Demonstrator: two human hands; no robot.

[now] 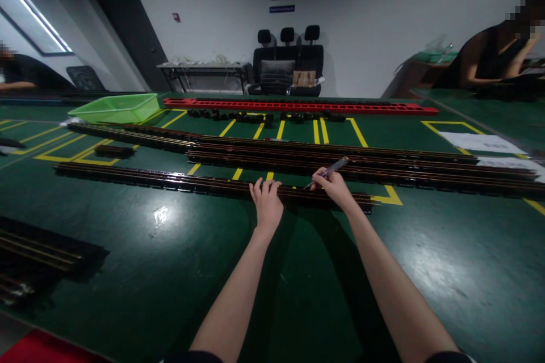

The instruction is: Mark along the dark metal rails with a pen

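A long dark strip with thin metallic lines along it lies across the green table in front of me. My left hand rests on its near edge, fingers spread and bent over the top. To the right, my right hand pinches a pen with a clear barrel. The pen slants, its tip pointing down and left at the strip; whether it touches cannot be made out. Behind both hands runs a bundle of similar long strips, reaching toward the right edge.
Farther back are a green basket, a long red slotted rail and small black parts. More strips lie at the near left. White papers are at right. Two people sit at the far left and far right.
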